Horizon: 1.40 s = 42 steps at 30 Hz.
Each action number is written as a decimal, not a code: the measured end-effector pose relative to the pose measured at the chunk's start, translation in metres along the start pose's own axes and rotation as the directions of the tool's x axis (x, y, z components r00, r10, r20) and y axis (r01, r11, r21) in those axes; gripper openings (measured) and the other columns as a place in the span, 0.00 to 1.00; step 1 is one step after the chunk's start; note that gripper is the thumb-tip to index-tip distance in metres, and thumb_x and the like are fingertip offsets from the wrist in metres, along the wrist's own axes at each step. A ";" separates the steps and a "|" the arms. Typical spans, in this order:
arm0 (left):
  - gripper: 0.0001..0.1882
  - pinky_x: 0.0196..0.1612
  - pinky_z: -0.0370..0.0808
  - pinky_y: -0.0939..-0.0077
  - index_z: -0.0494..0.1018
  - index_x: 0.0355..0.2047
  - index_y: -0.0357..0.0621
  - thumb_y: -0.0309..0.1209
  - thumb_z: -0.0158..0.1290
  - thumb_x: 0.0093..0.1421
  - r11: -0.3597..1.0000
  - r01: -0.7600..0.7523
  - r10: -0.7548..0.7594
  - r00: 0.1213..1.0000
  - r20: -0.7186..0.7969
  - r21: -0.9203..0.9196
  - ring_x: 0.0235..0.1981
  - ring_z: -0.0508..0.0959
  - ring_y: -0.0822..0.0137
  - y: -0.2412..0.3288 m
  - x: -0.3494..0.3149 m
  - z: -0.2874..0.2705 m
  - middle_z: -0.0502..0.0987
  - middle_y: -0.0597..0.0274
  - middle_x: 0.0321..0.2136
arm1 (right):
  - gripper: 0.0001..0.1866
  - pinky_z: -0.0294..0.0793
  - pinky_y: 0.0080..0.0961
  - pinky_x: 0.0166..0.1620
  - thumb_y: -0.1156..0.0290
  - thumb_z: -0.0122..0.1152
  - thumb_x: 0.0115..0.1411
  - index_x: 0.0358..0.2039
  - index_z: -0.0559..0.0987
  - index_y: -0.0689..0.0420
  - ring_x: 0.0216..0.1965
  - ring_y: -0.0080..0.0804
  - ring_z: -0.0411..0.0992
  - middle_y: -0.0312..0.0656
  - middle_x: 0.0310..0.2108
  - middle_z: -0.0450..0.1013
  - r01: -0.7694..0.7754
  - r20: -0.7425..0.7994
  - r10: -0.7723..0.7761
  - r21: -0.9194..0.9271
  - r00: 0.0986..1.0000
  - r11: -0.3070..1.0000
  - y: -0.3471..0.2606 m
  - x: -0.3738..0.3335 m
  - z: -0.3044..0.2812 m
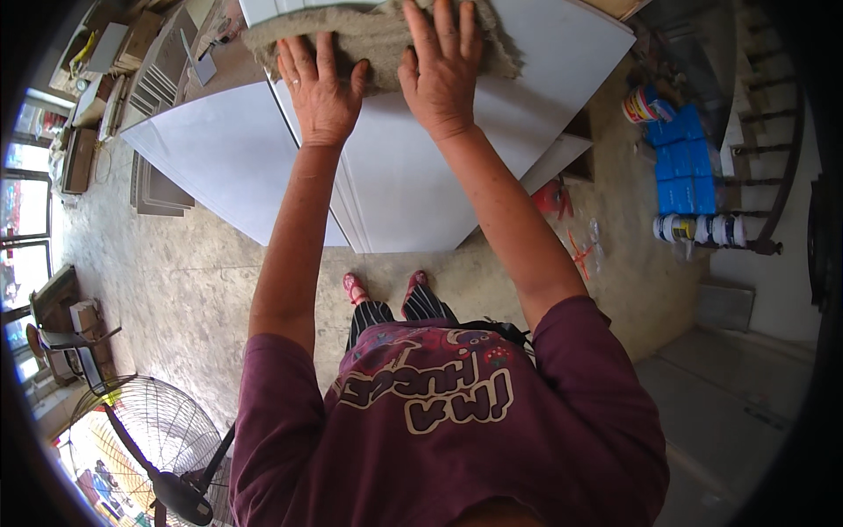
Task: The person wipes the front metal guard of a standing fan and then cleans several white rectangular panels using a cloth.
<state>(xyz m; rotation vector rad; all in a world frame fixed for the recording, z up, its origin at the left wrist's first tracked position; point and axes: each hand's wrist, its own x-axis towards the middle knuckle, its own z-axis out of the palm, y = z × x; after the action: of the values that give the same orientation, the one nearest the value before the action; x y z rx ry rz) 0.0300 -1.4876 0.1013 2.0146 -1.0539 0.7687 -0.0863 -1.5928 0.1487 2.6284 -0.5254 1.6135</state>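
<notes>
Both my arms reach forward over a white panel (386,184) with a grooved edge. My left hand (321,92) lies flat with fingers spread on a greyish-brown cloth (378,53). Beside it, my right hand (443,75) presses on the same cloth, its fingers stretched out and slightly apart. The cloth is bunched and spread across the panel's far part, under both hands. Neither hand grips it. To the left, a second white panel (211,154) sits next to the grooved one, with a dark gap between them.
A large wire-cage fan (149,457) stands at the lower left, near a chair (79,338). Stacked boards (158,83) lean at the far left. On the right are blue packages (680,162), paint buckets (698,230) and a red extinguisher-like object (551,198) on the floor.
</notes>
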 end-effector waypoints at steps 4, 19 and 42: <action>0.39 0.63 0.45 0.46 0.53 0.61 0.44 0.44 0.56 0.53 0.986 0.156 -0.152 0.987 0.052 -0.068 0.63 0.43 0.34 -0.012 -0.049 0.008 0.43 0.35 0.62 | 0.31 0.58 0.46 0.57 0.75 0.60 0.43 0.53 0.71 0.44 0.59 0.49 0.54 0.41 0.57 0.60 0.048 0.139 -0.050 0.015 0.989 0.999 -0.007 -0.029 0.013; 0.38 0.63 0.42 0.46 0.49 0.62 0.37 0.33 0.55 0.55 0.926 0.332 -0.313 0.941 0.128 -0.178 0.64 0.38 0.35 0.021 -0.162 0.052 0.40 0.31 0.62 | 0.28 0.64 0.39 0.56 0.77 0.57 0.49 0.53 0.71 0.46 0.57 0.45 0.59 0.41 0.53 0.64 -0.083 0.373 0.048 0.077 0.926 0.994 0.019 -0.149 0.001; 0.35 0.63 0.50 0.49 0.63 0.57 0.55 0.30 0.58 0.45 0.967 0.119 -0.017 0.914 0.405 -0.227 0.60 0.55 0.49 0.121 -0.175 0.075 0.57 0.54 0.58 | 0.35 0.61 0.36 0.57 0.77 0.57 0.54 0.61 0.58 0.45 0.65 0.38 0.48 0.43 0.65 0.44 -0.797 0.125 0.821 0.358 0.557 0.486 0.088 -0.221 -0.031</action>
<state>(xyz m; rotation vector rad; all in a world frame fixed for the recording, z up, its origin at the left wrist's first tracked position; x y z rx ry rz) -0.1456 -1.5233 -0.0352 2.0197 -1.2302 0.1695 -0.2301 -1.6093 -0.0432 2.7020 -1.8887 2.1690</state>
